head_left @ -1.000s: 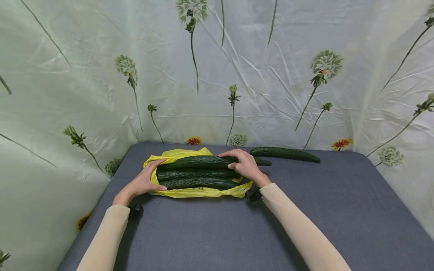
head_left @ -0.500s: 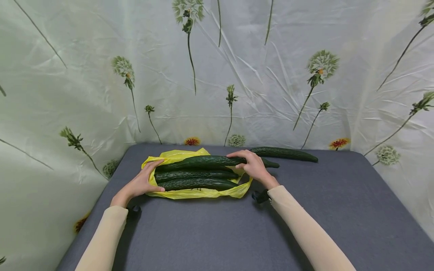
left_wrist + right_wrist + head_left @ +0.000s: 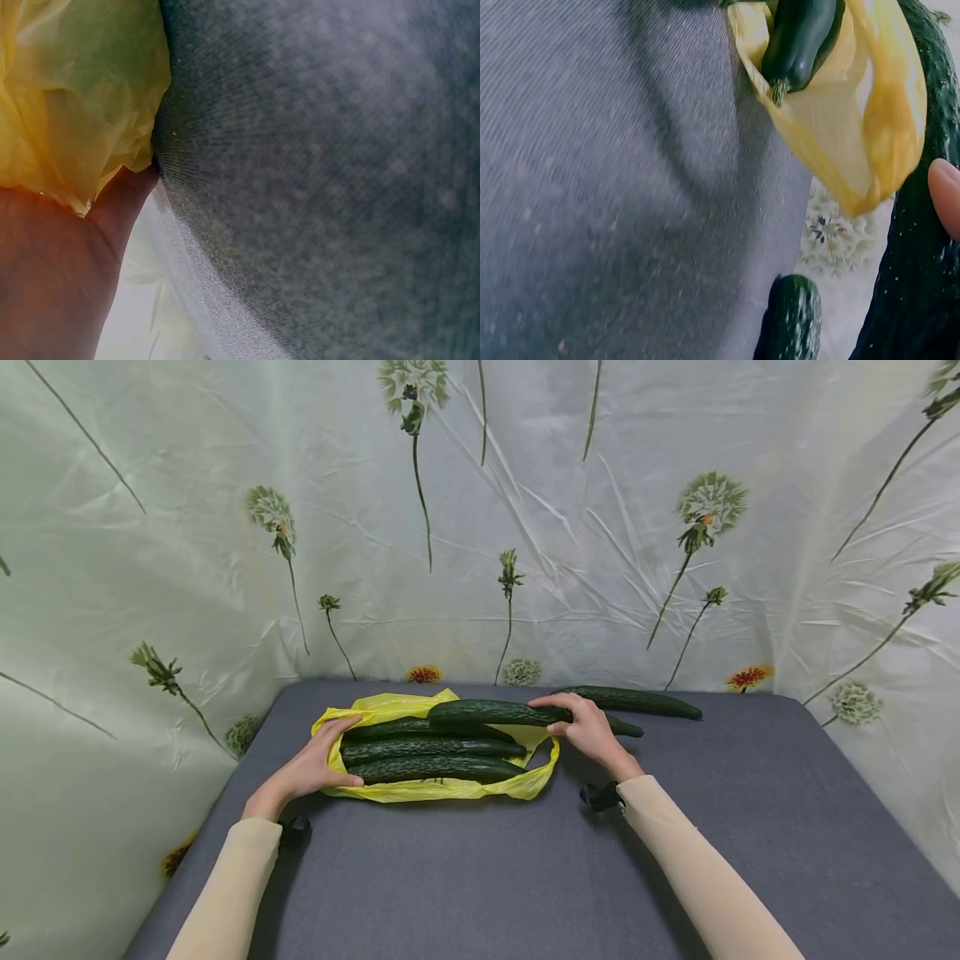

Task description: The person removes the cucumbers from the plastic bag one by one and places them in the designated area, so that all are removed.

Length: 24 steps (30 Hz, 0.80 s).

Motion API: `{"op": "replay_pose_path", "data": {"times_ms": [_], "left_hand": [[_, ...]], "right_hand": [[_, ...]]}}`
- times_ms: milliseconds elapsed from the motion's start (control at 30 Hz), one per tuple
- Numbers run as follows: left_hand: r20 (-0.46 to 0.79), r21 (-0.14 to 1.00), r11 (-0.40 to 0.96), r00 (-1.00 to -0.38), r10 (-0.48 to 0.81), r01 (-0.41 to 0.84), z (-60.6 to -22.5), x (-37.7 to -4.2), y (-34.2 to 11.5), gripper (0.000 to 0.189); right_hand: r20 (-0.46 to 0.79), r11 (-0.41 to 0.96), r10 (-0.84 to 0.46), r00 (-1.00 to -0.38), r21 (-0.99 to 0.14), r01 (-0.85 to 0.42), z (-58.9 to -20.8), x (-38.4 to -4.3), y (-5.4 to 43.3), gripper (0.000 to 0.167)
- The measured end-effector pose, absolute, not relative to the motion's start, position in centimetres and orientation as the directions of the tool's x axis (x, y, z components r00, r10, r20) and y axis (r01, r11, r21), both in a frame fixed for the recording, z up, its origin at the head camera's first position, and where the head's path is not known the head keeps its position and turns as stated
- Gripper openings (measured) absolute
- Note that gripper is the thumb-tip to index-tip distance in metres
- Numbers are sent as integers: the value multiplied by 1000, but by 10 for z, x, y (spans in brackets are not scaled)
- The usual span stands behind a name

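Note:
My right hand (image 3: 594,735) grips a dark green cucumber (image 3: 480,712) between thumb and fingers near its right end. That cucumber slants over the right side of a yellow plastic bag (image 3: 450,791), its right tip well beyond the bag's rim. In the right wrist view, the thumb (image 3: 946,196) presses the held cucumber (image 3: 915,277). Three more cucumbers (image 3: 435,748) lie side by side in the bag. My left hand (image 3: 309,768) holds the bag's left end, thumb on the near edge and fingers at the far edge. The left wrist view shows yellow plastic (image 3: 94,90) against that palm.
Another cucumber (image 3: 645,701) lies on the grey tabletop (image 3: 465,877) at the back, just behind my right hand. A flower-printed curtain (image 3: 615,543) hangs behind the table and along its left and right sides.
My right hand has moved right with its cucumber, sliding it partly out of the bag and uncovering the far cucumber beneath. The left hand has kept its place on the bag's left end.

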<state>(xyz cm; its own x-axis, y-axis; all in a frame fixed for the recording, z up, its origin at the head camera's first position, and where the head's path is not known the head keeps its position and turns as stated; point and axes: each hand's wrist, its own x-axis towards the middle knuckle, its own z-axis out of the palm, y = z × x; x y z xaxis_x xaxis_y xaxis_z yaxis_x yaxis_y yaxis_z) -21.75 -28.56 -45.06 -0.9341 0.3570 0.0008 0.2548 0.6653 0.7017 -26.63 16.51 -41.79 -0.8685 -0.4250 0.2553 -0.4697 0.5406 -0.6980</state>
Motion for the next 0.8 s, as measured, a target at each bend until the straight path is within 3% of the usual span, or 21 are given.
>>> {"op": "replay_pose_path", "data": {"times_ms": [800], "left_hand": [[-4,701,670,-938,346,244,-452,-218,-286,101]], "right_hand": [[230,602,-349,-908,-688,-405,-419,-266,209,44]]}}
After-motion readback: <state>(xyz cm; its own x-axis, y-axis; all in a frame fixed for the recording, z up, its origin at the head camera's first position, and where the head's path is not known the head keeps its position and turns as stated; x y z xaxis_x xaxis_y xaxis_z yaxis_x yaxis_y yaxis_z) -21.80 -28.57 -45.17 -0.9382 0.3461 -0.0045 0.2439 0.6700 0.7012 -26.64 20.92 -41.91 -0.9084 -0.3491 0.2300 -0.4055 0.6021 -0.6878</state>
